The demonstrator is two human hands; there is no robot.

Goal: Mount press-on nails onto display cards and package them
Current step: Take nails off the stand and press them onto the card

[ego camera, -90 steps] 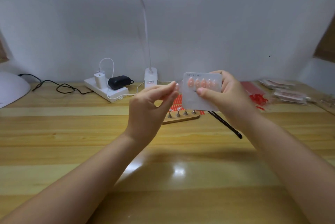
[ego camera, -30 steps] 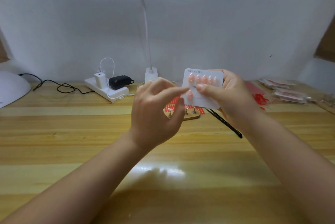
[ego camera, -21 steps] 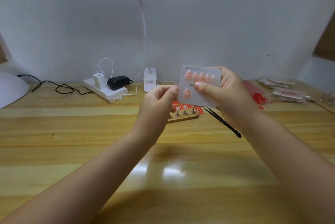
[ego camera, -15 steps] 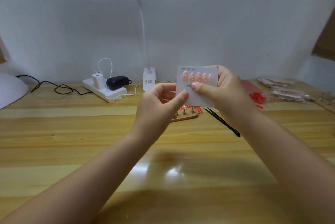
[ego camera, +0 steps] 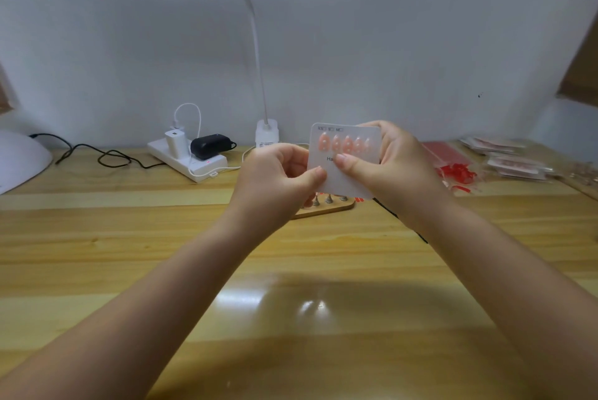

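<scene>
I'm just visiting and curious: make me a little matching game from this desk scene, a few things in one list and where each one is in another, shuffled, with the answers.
Things:
1. display card
2. power strip
3. wooden nail stand
4. red strips

Places:
A. on the desk at the right, beside clear packets
B. on the desk just below the raised card
C. held up between the left hand and the right hand
D. at the back left, with chargers plugged in

Pairs: 1-C, 2-D, 3-B, 4-A
</scene>
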